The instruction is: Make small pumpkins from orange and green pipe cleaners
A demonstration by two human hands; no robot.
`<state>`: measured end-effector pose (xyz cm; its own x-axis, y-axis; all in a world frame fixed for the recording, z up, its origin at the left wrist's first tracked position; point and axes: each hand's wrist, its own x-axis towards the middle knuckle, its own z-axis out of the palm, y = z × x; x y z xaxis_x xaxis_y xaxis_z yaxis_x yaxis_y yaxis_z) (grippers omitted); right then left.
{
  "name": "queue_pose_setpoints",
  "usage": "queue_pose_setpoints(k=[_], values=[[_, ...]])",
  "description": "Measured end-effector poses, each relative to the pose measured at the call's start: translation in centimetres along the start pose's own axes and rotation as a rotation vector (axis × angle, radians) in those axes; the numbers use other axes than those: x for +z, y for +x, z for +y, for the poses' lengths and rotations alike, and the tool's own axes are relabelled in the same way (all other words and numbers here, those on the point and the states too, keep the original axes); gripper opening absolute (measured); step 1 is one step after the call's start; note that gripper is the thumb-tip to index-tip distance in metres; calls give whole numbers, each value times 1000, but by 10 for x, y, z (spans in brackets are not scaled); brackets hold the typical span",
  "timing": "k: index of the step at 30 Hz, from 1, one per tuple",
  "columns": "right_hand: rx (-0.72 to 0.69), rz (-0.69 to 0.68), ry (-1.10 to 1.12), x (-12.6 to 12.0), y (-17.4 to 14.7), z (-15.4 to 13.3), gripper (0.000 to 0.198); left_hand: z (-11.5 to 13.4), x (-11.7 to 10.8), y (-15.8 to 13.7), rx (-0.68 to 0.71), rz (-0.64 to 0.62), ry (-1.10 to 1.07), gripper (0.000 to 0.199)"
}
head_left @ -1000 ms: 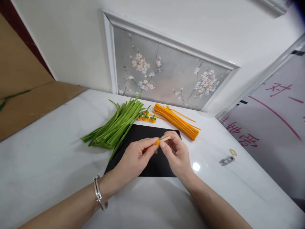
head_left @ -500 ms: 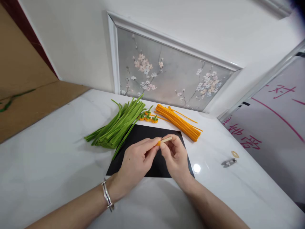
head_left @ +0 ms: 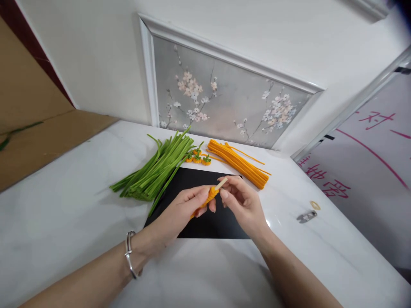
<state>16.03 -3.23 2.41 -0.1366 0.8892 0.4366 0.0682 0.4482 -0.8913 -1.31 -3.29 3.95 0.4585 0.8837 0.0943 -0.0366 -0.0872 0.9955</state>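
Observation:
My left hand (head_left: 189,203) is closed around a pale stick (head_left: 221,184) that has an orange pipe cleaner (head_left: 211,196) coiled round it in tight turns. The coil's lower end sticks out under the palm. My right hand (head_left: 240,201) is at the bare tip of the stick, with thumb and forefinger pinched about it and the other fingers curled. Both hands are above a black mat (head_left: 212,226). Past the mat stand several small orange pieces with green tops (head_left: 197,158).
A bundle of green pipe cleaners (head_left: 157,171) lies left of the mat, partly overlapping it. Orange pipe cleaners (head_left: 239,164) lie behind to the right. Small thread snips (head_left: 307,217) and a yellowish ring (head_left: 315,205) are at the right. A wall with a framed blossom panel (head_left: 221,94) closes off the back.
The left hand has turned and shifted slightly left and down, exposing more of the orange coil. The stick now points more steeply up, and the right hand's fingers are more spread.

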Motion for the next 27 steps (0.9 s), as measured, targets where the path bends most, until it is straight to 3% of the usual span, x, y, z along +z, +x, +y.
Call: queue_pose_setpoints(k=[11, 16, 21, 27], values=[[-79, -23, -79, 0, 0, -3, 24, -2, 1, 0, -43, -26, 42, 40], [29, -102, -89, -14, 1, -3, 19, 4, -12, 1, -71, -70, 182, 46], [113, -82, 1, -21, 7, 2, 20, 15, -38, 0, -195, -160, 71, 50], [112, -71, -17, -24, 9, 9, 19, 16, -44, 3, 8, -31, 427, 21]])
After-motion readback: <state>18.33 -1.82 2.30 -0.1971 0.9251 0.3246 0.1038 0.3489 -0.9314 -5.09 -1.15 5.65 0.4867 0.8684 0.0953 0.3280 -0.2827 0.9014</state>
